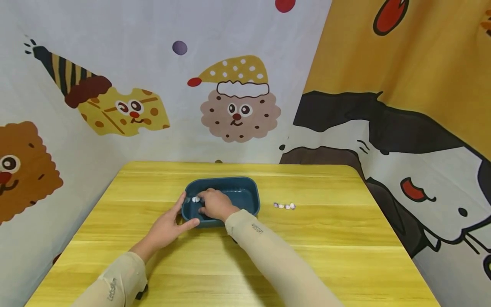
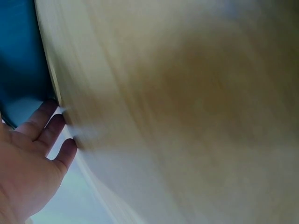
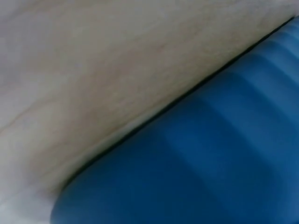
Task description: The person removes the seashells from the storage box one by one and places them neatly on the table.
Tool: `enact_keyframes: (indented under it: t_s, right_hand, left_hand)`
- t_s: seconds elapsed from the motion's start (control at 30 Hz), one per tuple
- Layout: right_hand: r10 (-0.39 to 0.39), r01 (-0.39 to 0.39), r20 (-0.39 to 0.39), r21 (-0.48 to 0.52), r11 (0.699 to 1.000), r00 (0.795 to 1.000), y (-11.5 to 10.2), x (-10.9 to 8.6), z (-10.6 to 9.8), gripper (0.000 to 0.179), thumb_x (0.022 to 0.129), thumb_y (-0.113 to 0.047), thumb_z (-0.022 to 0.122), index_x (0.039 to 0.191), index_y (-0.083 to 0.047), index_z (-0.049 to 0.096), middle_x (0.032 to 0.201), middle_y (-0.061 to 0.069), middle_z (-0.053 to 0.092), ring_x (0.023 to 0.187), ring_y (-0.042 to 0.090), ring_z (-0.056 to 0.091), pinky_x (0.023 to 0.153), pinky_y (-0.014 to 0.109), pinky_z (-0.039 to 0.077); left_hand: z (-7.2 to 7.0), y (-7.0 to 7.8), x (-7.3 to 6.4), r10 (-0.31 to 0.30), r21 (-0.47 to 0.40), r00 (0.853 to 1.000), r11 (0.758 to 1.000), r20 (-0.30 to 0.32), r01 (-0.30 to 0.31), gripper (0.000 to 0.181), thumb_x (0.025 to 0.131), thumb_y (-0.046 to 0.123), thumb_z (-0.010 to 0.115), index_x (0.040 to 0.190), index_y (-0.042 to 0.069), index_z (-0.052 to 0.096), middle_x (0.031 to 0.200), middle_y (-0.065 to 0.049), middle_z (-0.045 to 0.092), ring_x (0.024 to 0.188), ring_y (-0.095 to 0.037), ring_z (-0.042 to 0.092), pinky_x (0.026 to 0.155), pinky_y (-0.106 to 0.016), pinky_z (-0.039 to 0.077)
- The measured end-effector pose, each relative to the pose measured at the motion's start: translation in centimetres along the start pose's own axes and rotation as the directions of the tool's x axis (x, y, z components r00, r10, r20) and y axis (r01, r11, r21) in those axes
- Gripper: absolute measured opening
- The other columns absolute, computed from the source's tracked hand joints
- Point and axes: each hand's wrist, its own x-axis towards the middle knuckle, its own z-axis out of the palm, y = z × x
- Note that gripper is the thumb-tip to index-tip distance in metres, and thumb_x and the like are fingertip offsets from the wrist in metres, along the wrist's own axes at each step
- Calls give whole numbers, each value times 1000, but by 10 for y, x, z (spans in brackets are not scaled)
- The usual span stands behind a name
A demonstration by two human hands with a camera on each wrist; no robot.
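A dark blue rectangular basin (image 1: 239,186) sits on the table. My left hand (image 1: 166,228) spans its near left corner, thumb along the front rim and fingers against the left end. In the left wrist view, extended fingers (image 2: 44,123) lie beside the blue wall. My right hand (image 1: 216,204) reaches inside, fingers pointing left and bent down, with a gap between thumb and index finger. Small whitish pieces (image 1: 196,199) lie right at its fingertips near the left end. The right wrist view shows only the basin's ribbed outer side (image 3: 201,172), with no hand visible.
Right of the basin, several small round white-and-purple pieces (image 1: 284,206) form a short row on the yellow wood-grain table (image 1: 326,238). A cartoon-printed curtain (image 1: 153,51) hangs behind the table's far edge and along its sides.
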Motion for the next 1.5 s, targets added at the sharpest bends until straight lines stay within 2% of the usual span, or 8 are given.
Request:
enact_keyframes:
  t_s: [0.4, 0.87, 0.97, 1.1, 1.17, 1.33, 1.4, 1.5]
  right_hand:
    - [-48, 50, 24, -99, 994, 999, 1, 4, 6, 48, 107, -49, 63, 153, -38, 59, 152, 1, 58, 135, 21, 62, 107, 41, 58]
    - [-212, 198, -76, -164, 966, 974, 16, -6, -2, 13, 100, -36, 78, 106, -28, 87, 109, -11, 76, 102, 10, 67, 93, 28, 59]
    - [-212, 197, -89, -150, 969, 973, 25, -8, -4, 16, 101, -33, 77, 88, -24, 83, 89, -11, 73, 82, 6, 64, 80, 23, 57]
    - [-183, 175, -96, -84, 981, 978, 37, -12, -9, 42, 102, -30, 76, 65, -21, 58, 62, -8, 48, 58, 7, 42, 61, 22, 40]
    - [-164, 160, -96, -49, 986, 982, 43, -13, -10, 45, 102, -30, 76, 66, -21, 51, 62, -8, 43, 57, 8, 37, 60, 24, 35]
    - [-134, 133, -82, -10, 991, 988, 51, -16, -12, 12, 102, -31, 76, 103, -20, 81, 101, -8, 79, 86, 7, 72, 80, 24, 59]
    - [-126, 126, -61, -14, 992, 990, 50, -17, -13, 23, 103, -31, 74, 123, -22, 81, 121, -6, 81, 108, 12, 76, 93, 30, 62]
    - [-118, 117, -28, -26, 993, 993, 51, -18, -14, 26, 104, -32, 73, 127, -24, 81, 127, -7, 79, 117, 13, 74, 98, 31, 61]
  left_hand:
    - [0, 0, 0, -8, -7, 1000, 1000, 15, 8, 110, 97, 72, 64, 173, 34, -6, 172, -22, 34, 154, -47, 43, 117, -68, 42]
    - [1, 3, -1, -16, -6, 1000, 1000, 13, 16, 111, 96, 74, 63, 173, 35, -6, 172, -22, 35, 153, -47, 44, 115, -66, 45]
    - [-1, 4, -1, -23, -2, 1000, 1000, 16, 23, 111, 96, 74, 63, 173, 34, -6, 172, -23, 33, 153, -49, 42, 116, -68, 43]
    - [-2, 5, 0, -33, 7, 999, 999, 16, 33, 112, 95, 75, 63, 172, 36, -7, 172, -23, 34, 153, -49, 43, 117, -69, 42]
    - [-3, 5, 0, -39, 10, 999, 999, 17, 39, 112, 95, 75, 64, 172, 36, -8, 171, -24, 34, 153, -49, 43, 117, -69, 42]
    - [-3, 8, -1, -46, 5, 999, 999, 23, 46, 113, 95, 74, 64, 172, 34, -8, 172, -25, 33, 154, -49, 41, 117, -69, 42]
    - [-3, 9, -1, -47, 3, 999, 999, 26, 47, 113, 95, 74, 64, 173, 34, -8, 172, -26, 33, 154, -49, 42, 116, -68, 43]
    - [-2, 9, 0, -45, 10, 999, 999, 27, 44, 114, 95, 75, 63, 173, 32, -8, 171, -26, 33, 154, -49, 42, 115, -68, 44]
